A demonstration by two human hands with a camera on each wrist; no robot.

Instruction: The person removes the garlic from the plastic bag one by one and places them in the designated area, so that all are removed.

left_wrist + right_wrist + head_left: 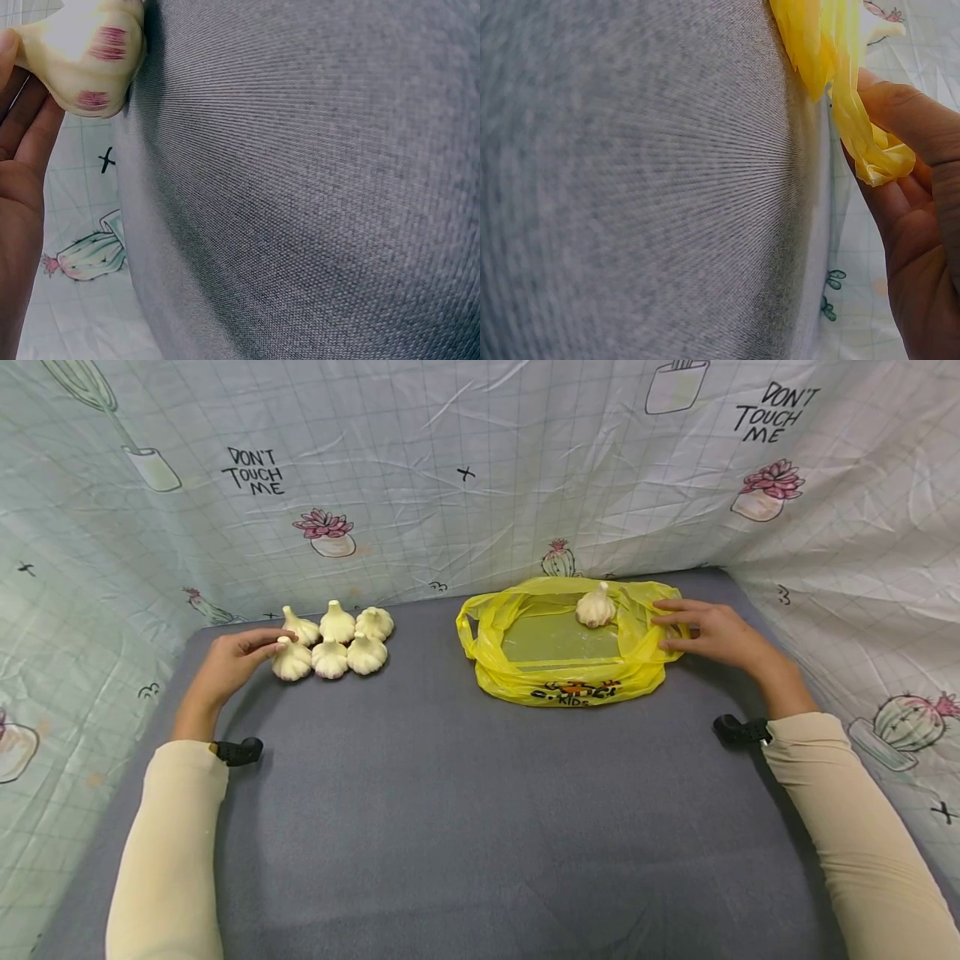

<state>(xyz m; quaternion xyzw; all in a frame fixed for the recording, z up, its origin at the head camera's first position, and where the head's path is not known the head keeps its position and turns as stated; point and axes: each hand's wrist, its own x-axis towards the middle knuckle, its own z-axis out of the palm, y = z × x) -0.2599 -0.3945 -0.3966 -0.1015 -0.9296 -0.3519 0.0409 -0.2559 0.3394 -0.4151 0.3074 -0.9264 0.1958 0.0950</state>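
At the left of the table, my left hand pinches the stem of a garlic bulb, the front left one of a cluster. In the left wrist view that bulb shows purple streaks on white skin and sits on the cloth. Right of centre lies a yellow plastic bag, its mouth spread wide. One garlic bulb is at the back right inside it. My right hand holds the bag's right side; the right wrist view shows the crumpled yellow plastic between thumb and fingers.
Several more garlic bulbs stand close together beside the pinched one, in two rows. A grey cloth covers the table. Printed fabric hangs along the back and both sides, near the bag and the bulbs.
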